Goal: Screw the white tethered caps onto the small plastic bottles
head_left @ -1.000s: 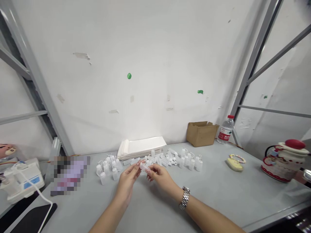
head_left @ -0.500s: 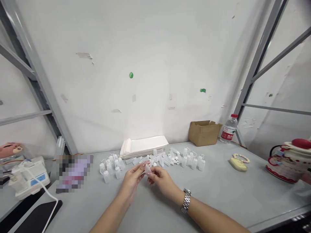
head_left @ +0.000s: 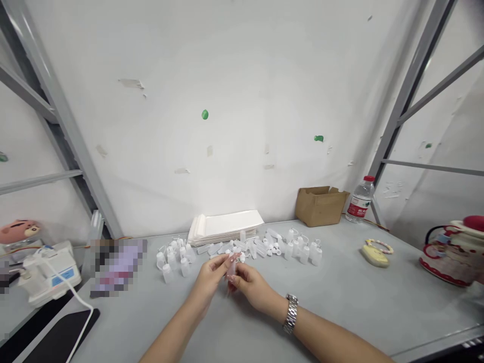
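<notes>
plastic squeeze bottle (head_left: pixel 231 270) held over the table (head_left: pixel 340 297), at centre
top pinched by the left hand (head_left: pixel 210 275), body by the right hand (head_left: pixel 254 288), both nearly closed; probably light and soft, best gripped mid-body.

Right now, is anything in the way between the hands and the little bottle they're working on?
Nothing visible is: the left hand and right hand both have fingers directly on the small bottle. The loose bottles lie beyond it, not in between.
</notes>
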`<state>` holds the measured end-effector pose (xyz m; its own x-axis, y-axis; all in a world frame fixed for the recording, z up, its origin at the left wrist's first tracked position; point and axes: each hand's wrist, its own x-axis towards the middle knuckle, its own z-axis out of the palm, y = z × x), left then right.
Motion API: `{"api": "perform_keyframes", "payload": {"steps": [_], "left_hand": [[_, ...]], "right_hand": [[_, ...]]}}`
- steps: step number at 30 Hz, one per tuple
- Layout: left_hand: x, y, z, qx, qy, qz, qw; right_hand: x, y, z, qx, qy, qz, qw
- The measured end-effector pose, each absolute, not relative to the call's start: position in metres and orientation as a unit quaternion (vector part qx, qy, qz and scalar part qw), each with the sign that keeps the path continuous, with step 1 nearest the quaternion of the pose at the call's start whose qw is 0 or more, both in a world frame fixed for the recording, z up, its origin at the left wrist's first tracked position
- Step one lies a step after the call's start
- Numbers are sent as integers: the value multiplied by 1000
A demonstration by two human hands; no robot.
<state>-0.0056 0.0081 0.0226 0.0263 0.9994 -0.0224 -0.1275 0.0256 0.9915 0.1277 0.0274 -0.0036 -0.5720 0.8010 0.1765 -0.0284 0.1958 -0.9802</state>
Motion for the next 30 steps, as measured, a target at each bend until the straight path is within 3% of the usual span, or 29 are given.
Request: {"api": "perform_keyframes", "payload": {"steps": [30], "left_hand": [[-7,8,23,448,424,538,574]], "right_hand": [[140,36,7,-289,-703,546,353]]}}
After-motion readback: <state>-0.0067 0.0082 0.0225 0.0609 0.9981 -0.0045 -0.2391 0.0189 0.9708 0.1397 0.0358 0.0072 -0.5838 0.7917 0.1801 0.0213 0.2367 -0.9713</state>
